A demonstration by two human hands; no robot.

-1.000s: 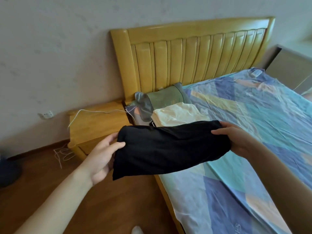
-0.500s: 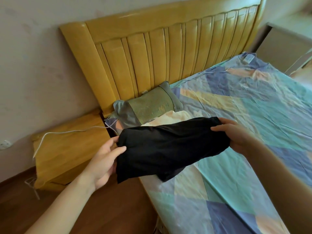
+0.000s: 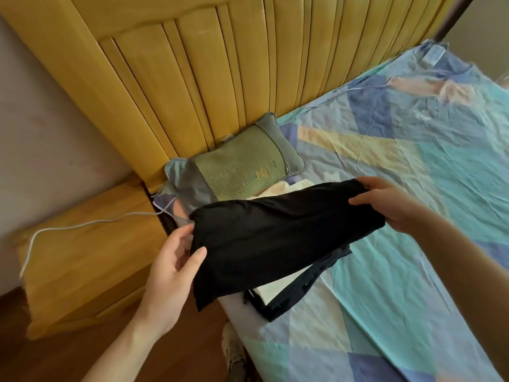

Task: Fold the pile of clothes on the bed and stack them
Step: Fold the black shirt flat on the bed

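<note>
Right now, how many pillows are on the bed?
1: the green pillow lies against the headboard, behind the black garment. Others may be out of view.

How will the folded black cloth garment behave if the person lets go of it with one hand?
The folded black cloth garment is probably floppy: it sags between the left hand and the right hand, and one corner hangs down. It seems light, since fingertip holds carry it. Released on one side, it would likely droop and unfold.
</note>
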